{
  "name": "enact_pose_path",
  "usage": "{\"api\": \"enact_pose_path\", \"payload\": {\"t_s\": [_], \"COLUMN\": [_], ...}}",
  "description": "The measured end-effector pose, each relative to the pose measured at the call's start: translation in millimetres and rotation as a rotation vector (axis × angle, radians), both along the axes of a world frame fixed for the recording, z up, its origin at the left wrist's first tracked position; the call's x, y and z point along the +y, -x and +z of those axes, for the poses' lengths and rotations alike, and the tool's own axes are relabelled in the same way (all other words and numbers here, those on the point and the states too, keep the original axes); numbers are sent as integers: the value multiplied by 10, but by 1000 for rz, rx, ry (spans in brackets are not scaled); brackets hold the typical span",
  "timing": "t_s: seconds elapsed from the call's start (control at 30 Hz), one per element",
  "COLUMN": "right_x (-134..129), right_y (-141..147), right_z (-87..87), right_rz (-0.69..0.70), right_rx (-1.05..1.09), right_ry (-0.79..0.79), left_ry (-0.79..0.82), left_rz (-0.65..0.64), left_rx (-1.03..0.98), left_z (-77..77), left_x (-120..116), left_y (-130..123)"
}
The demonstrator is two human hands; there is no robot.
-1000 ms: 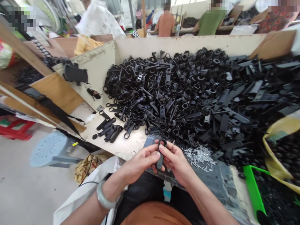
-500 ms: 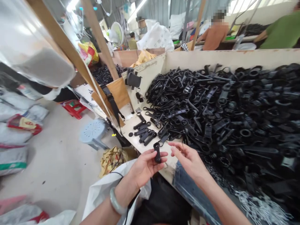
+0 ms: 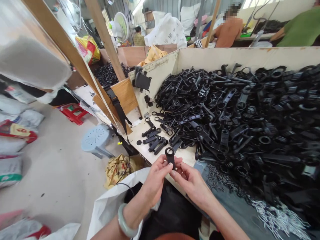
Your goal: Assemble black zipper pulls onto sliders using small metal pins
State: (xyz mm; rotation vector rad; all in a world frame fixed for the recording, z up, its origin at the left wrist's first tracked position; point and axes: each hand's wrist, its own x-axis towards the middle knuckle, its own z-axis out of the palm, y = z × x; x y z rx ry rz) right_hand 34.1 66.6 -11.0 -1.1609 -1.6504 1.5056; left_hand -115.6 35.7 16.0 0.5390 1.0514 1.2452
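Note:
Held up in my left hand (image 3: 160, 170) is a black plastic part (image 3: 170, 159) with a ring at its top and a flat shank, pinched between thumb and fingers. My right hand (image 3: 187, 176) is beside it, thumb and fingers drawn together at the shank's lower end. Whatever those right fingertips hold is hidden. Just beyond both hands, several similar black parts (image 3: 155, 142) lie on the pale tabletop (image 3: 140, 128). The large heap of black ring-ended parts (image 3: 212, 110) rises to the right.
Small dark pieces (image 3: 220, 178) and silvery pins (image 3: 280, 213) lie at the right front. A phone holder (image 3: 142, 81) with keys (image 3: 148, 100) hangs on the partition. Left are a wooden post (image 3: 70, 50), a blue stool (image 3: 96, 138) and a white sack (image 3: 100, 210). Co-workers (image 3: 228, 31) sit behind.
My right hand has moved left to meet the part in my left hand. The part has turned so its ring faces me more. The view has shifted slightly.

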Motion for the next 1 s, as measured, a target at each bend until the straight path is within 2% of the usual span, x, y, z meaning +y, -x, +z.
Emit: {"api": "enact_pose_path", "payload": {"t_s": [0.13, 0.27, 0.33, 0.4, 0.47, 0.53, 0.6, 0.67, 0.73, 0.83, 0.93, 1.0], "right_x": [-107, -242, -262, -221, -115, 41, 225, 412, 583, 776, 856, 819], "right_y": [-56, -52, -34, -45, -93, -147, -154, -90, 13, 70, -140, -400], "right_z": [33, -51, -138, -200, -202, -152, -88, -48, -40, -38, 25, 93], "right_rz": [-1, -149, -208, -155, -23, 56, 59, 125, 228, 283, 248, 131], "right_rx": [-23, -91, -104, -134, -175, -256, -432, -687, -841, -840, -810, -757], "right_ry": [-157, -438, -471, -397, -284, -260, -387, -570, -661, -702, -728, -709], "left_ry": [-46, -78, -50, -37, -76, -126, -156, -241, -370, -527, -587, -596], "left_rz": [-35, 31, 75, 47, -9, 24, 39, 11, -17, -28, -6, 22], "left_rx": [63, 72, 86, 163, 364, 714, 1074, 1320, 1479, 1667, 1767, 1793], "left_z": [62, -50, -138, -195, -203, -186, -185, -231, -325, -484, -561, -539], "left_x": [-34, -51, -16, 46, 118, 191, 266, 347, 429, 535, 597, 641], "left_y": [-113, -332, -378, -306, -123, 100, 273, 351, 352, 323, 340, 350]}}
